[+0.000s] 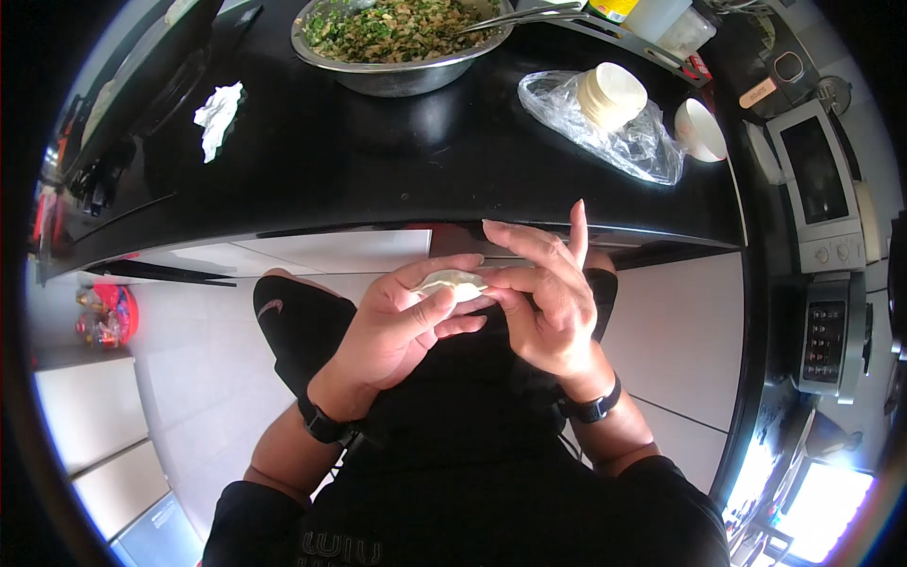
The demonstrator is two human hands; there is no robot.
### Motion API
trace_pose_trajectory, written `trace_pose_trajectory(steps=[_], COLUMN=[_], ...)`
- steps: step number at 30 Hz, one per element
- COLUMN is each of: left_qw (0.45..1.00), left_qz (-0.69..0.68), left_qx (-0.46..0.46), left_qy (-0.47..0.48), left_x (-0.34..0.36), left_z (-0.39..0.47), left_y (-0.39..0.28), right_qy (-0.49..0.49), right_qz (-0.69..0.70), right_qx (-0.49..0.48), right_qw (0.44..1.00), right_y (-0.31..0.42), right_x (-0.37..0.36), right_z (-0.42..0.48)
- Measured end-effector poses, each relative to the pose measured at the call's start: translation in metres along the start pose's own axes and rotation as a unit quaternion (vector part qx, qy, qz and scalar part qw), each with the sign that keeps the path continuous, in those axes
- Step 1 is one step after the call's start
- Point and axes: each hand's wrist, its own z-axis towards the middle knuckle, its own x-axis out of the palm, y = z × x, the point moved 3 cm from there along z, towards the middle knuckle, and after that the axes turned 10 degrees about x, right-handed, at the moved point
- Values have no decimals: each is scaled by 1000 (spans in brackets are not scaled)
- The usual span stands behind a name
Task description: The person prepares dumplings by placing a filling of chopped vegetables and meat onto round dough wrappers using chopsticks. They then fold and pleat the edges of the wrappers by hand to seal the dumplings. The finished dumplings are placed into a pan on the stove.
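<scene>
Between both hands, in front of the counter's edge, is a folded dumpling (457,284) of pale dough. My left hand (397,319) cradles it, with the thumb on its near side and fingers behind. The thumb and index finger of my right hand (549,298) pinch its right end, while the other fingers are raised. Beyond them on the counter stands a metal bowl (404,79) of chopped green and brown filling (397,28), a metal utensil resting in it. To the right, a stack of round dumpling wrappers (613,96) sits on a clear plastic bag (638,152).
The black countertop (397,163) curves across the view. A crumpled white tissue (218,119) lies at the left. A white bowl (700,130) stands right of the bag, near a grey rack (638,46) with containers. A microwave (815,170) is at far right.
</scene>
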Motion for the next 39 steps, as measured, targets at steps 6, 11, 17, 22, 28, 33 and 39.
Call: trace_pose_trajectory(steps=[6,11,17,22,28,33,39], left_qw=[1000,999,996,999,995,994,990], left_qz=[2,-29,-83,-12,90,102,138], left_qx=[1,-7,-36,-31,-25,-2,-6], left_qy=[-7,-23,-18,-30,-33,-36,-33], left_x=[-1,3,7,8,2,5,9], left_z=[-1,-1,0,2,0,2,2], left_y=[-2,-4,-4,-8,-10,-11,-10], right_qy=[9,24,10,16,30,70,18], right_qz=[25,42,45,72,65,185,339], right_qx=[-3,61,32,78,85,185,228], right_qw=[1000,997,998,994,994,963,913], right_y=[-4,-4,-8,-2,-6,-11,-16], right_x=[-1,-4,-2,-2,-4,-2,13], right_z=[0,-2,-3,0,-2,-11,-15])
